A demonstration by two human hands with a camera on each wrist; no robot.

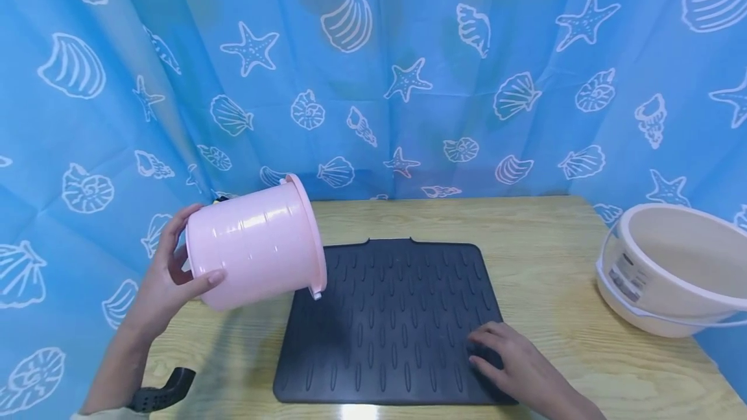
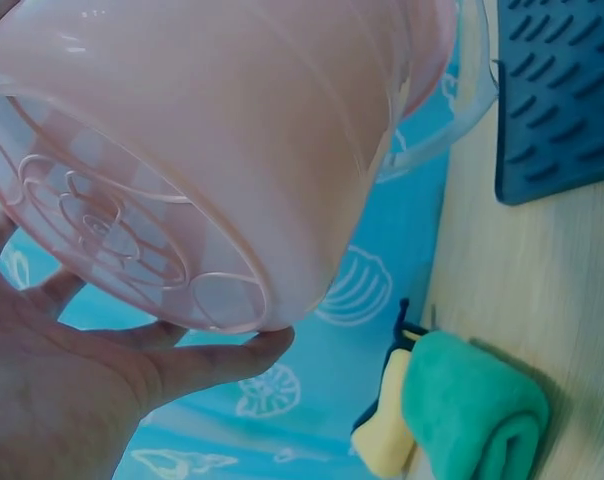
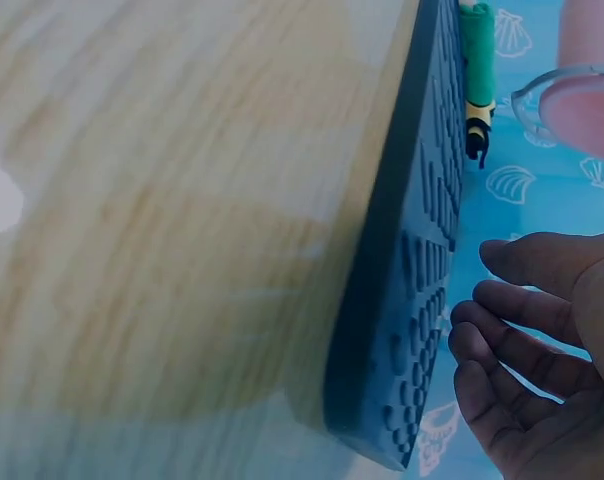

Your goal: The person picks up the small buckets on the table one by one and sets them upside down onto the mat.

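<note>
My left hand (image 1: pixel 160 290) grips a pink plastic bucket (image 1: pixel 257 245) by its base, fingers spread round the bottom edge. The bucket is held above the table, tipped on its side, its mouth facing right. In the left wrist view the bucket's ribbed underside (image 2: pixel 102 220) shows near my palm. A black ridged mat (image 1: pixel 397 323) lies flat on the table, partly under the bucket's rim. My right hand (image 1: pixel 513 361) hovers at the mat's right edge, fingers loosely bent, holding nothing. The right wrist view shows that hand (image 3: pixel 542 350) apart from the mat.
A cream bucket (image 1: pixel 659 277) with its handle hanging down stands at the right of the wooden table (image 1: pixel 543 245). A rolled green cloth (image 2: pixel 472 405) and a yellow-and-black item (image 2: pixel 387 415) lie at the left. A blue shell-patterned curtain (image 1: pixel 373 115) hangs behind the table.
</note>
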